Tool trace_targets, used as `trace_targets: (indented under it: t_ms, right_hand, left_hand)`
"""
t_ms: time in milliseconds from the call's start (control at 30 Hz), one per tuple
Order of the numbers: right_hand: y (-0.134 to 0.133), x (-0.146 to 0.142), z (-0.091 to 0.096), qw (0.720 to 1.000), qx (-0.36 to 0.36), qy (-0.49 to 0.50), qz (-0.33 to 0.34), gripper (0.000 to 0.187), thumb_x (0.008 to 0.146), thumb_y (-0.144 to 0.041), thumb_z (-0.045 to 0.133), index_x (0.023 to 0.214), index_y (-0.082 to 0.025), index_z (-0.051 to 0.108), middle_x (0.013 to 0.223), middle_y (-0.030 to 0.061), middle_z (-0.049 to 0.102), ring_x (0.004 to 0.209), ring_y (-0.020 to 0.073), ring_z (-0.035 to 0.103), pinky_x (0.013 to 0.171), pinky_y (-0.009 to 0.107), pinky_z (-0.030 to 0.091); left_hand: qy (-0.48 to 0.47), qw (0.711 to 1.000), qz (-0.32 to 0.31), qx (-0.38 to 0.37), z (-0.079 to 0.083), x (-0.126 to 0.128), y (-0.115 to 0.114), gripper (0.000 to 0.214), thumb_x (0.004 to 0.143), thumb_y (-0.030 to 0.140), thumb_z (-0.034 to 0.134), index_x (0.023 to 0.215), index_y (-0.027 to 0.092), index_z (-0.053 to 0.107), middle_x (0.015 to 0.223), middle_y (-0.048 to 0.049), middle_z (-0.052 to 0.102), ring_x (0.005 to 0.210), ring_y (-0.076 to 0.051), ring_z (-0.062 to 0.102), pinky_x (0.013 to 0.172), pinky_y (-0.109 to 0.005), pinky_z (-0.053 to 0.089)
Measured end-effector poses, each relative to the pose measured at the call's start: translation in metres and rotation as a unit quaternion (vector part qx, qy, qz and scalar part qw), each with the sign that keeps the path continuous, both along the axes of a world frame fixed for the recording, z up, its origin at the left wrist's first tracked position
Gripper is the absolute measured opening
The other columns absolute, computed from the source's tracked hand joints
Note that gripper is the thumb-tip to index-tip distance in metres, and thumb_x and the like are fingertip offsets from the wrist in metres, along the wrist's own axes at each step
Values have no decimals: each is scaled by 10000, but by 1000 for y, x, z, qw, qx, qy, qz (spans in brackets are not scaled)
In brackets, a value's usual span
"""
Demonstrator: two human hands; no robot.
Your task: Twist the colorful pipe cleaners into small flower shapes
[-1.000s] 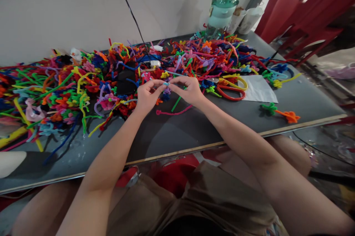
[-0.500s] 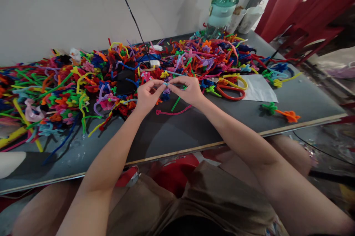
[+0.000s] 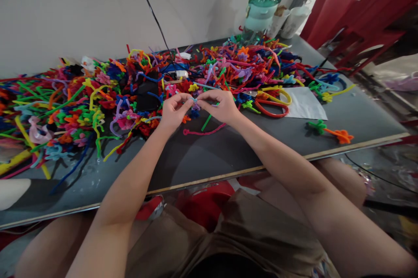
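My left hand (image 3: 173,110) and my right hand (image 3: 219,106) meet above the grey table (image 3: 209,156), fingertips pinched together on a small light-blue pipe cleaner piece (image 3: 195,100). A green pipe cleaner stem (image 3: 207,121) hangs down from under my right hand. A pink pipe cleaner (image 3: 204,132) lies on the table just below both hands. Behind them spreads a big heap of coloured pipe cleaners and pipe cleaner flowers (image 3: 98,91).
Scissors with red and yellow handles (image 3: 273,103) lie right of my hands beside a white paper sheet (image 3: 305,104). A green and orange pipe cleaner flower (image 3: 330,131) rests near the right front edge. A green jar (image 3: 261,12), cups and red chairs (image 3: 346,8) stand behind.
My fingertips have drawn slightly closer together on the blue piece; otherwise nothing has visibly moved.
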State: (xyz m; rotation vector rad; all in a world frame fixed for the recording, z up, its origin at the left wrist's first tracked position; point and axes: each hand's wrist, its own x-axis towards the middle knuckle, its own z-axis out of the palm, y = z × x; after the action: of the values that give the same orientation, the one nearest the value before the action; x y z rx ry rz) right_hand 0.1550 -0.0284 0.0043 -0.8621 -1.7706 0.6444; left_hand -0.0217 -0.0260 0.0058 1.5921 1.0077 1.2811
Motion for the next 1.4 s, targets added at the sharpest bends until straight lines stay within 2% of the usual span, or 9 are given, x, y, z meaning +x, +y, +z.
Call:
trace_targets:
  t_ms: [133,267,467,567,733,933,1000,1233,1400]
  right_hand:
    - [0,0,-1,1000,-12,22,9,226,843,-380,650,819,-164,711,766,42,716,661,131,628,635,274,518]
    - [0,-1,-2,999,-17,30,-20,204,824,-369,654,790,-175,706,752,30,710,650,125,614,632,269,518]
    - [-3,-1,3,1000,-7,21,-14,190,824,-345,640,764,-171,687,751,34,703,673,126,614,634,259,509]
    - [-3,0,5,999,-23,31,18,224,831,-368,640,753,-161,676,720,32,686,648,116,593,607,247,491]
    - [1,2,2,991,-79,60,87,316,815,-460,680,757,-149,670,689,20,656,595,91,547,547,227,458]
    - [9,4,-3,978,-115,95,145,426,734,-571,736,744,-147,690,675,25,670,586,100,587,553,238,503]
    - [11,4,-4,976,-124,106,146,435,719,-576,747,748,-145,697,660,22,667,568,98,590,533,233,500]
    - [13,6,-6,975,-150,127,101,446,731,-587,730,805,-148,708,660,10,665,539,83,573,531,224,509]
    - [7,5,-4,988,-102,90,68,339,795,-495,699,815,-157,722,699,20,687,572,96,592,557,238,511]
  left_hand:
    - [11,1000,12,17,-2,0,1,439,693,593,759,799,170,715,762,-36,699,668,-118,626,625,-230,509]
    - [26,999,30,17,-6,0,4,443,684,593,760,819,172,742,813,-55,736,720,-150,661,654,-257,526]
    - [34,999,33,14,-2,0,1,422,685,582,765,794,176,729,774,-44,710,681,-132,629,594,-238,488]
    - [16,1000,5,-11,2,1,-1,434,663,589,782,763,175,700,718,-27,666,614,-113,576,551,-235,455]
    - [-47,992,-82,-84,4,-1,0,412,636,569,811,734,192,675,584,20,544,479,-80,433,463,-241,347]
    - [-58,983,-133,-111,6,-5,0,356,627,516,832,699,202,680,618,6,573,502,-85,446,482,-254,357]
    - [-68,983,-125,-113,6,-2,-1,345,620,502,840,690,201,687,621,6,588,499,-77,448,476,-245,359]
    - [-81,989,-38,-117,0,4,2,361,639,533,810,744,200,720,650,-18,643,495,-77,476,431,-216,357]
    - [-40,995,-28,-84,-1,1,3,394,642,555,802,777,193,725,670,-16,652,537,-90,520,472,-221,395]
